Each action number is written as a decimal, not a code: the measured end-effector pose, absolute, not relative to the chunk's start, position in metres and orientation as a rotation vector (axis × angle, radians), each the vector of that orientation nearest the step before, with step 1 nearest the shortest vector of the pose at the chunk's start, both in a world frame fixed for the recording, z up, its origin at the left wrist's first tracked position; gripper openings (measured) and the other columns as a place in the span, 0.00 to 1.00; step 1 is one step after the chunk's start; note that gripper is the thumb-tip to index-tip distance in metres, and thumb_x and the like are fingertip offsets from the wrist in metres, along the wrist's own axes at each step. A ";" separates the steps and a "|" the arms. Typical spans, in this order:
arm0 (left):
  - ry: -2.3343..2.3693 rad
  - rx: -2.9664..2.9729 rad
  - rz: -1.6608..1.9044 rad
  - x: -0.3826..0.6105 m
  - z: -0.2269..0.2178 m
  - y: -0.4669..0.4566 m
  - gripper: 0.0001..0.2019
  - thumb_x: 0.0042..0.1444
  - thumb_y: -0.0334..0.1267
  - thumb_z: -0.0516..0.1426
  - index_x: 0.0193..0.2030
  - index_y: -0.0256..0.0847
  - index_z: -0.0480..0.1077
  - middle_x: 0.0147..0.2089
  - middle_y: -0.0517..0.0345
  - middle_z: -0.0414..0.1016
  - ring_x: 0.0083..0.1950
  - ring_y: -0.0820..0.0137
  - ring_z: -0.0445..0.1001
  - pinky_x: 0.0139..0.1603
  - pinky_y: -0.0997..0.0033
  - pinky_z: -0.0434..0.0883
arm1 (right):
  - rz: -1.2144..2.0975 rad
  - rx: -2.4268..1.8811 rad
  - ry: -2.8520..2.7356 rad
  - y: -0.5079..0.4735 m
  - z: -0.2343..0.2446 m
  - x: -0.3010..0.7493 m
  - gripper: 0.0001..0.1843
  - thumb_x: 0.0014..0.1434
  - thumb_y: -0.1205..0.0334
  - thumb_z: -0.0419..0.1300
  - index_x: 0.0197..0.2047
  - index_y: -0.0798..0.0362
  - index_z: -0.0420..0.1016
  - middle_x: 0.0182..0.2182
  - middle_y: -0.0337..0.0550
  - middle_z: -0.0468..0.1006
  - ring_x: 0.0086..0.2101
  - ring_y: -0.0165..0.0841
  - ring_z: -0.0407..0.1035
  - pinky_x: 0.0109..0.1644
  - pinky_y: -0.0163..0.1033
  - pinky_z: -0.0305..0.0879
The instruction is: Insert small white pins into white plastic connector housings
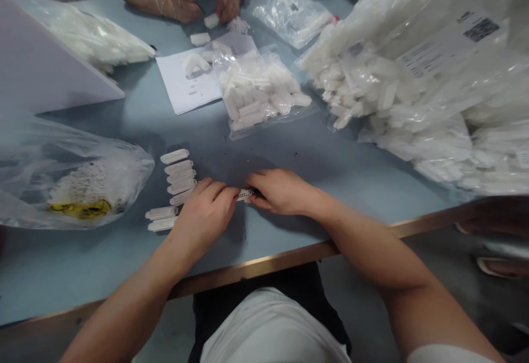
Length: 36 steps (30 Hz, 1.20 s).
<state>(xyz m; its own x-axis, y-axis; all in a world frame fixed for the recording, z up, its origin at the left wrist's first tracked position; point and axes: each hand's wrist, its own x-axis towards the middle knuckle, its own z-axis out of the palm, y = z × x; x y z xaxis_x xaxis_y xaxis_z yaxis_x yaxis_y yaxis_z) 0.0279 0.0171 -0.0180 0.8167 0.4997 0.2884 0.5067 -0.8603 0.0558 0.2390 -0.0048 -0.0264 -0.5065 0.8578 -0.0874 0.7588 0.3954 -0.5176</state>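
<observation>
**A:** What's the left hand (202, 214) doing?

**B:** It's curled nearly shut, back upward, with its fingertips on one end of a small white perforated strip (244, 194).

**A:** And the right hand (281, 191)?

**B:** That one's mostly closed too, fingers bent over the other end. That end disappears beneath them, so I can't tell exactly how the grip sits, but the strip is pinched between the two hands.

**A:** Where's the strip?

**B:** Over the worktop (82, 275), not far from its metal-trimmed near edge (252, 264). I can't tell whether it touches the surface.

**A:** What's nearest?

**B:** Just beside the left hand, a loose column of white plastic bars (176, 181) lies crosswise, most of them almost touching.

**A:** Further out?

**B:** Toward the worktop's left edge there's a clear plastic bag (70, 181) with a yellow marking. Straight ahead, a bag of white parts (260, 93) partly overlaps a sheet of paper (177, 85). Heaped bags of white parts (413, 93) cover the right side.

**A:** Anyone else?

**B:** Yes, a co-worker's hands (182, 2) are at the far edge, close to more white pieces (200, 39).
</observation>
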 end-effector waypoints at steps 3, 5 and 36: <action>-0.821 -2.965 -0.473 0.028 -0.017 0.017 0.07 0.60 0.27 0.55 0.36 0.36 0.74 0.33 0.53 0.75 0.35 0.64 0.68 0.39 0.62 0.71 | 0.764 -1.450 -2.460 -0.005 -0.026 0.239 0.11 0.64 0.54 0.56 0.43 0.53 0.71 0.39 0.44 0.79 0.34 0.34 0.70 0.31 0.37 0.48; -0.828 -2.965 -0.470 0.028 -0.016 0.016 0.06 0.60 0.27 0.55 0.36 0.36 0.74 0.33 0.54 0.75 0.35 0.64 0.68 0.39 0.62 0.71 | 0.770 -1.460 -2.462 -0.005 -0.025 0.239 0.11 0.64 0.54 0.57 0.43 0.53 0.72 0.39 0.44 0.79 0.34 0.34 0.70 0.31 0.37 0.48; -0.796 -2.970 -0.290 0.015 -0.008 0.015 0.11 0.63 0.35 0.54 0.50 0.45 0.75 0.41 0.55 0.80 0.40 0.63 0.74 0.38 0.61 0.67 | 0.811 -1.525 -2.406 -0.004 -0.023 0.236 0.11 0.63 0.56 0.58 0.43 0.53 0.74 0.38 0.44 0.80 0.35 0.34 0.71 0.33 0.36 0.51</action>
<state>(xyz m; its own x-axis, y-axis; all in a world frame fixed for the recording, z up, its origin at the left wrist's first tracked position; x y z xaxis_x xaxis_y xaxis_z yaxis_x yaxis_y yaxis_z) 0.0152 0.0147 -0.0077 0.8497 0.4901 0.1942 0.5001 -0.8660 -0.0023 0.2365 -0.0043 -0.0229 -0.4578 0.8788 -0.1344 0.7808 0.3251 -0.5336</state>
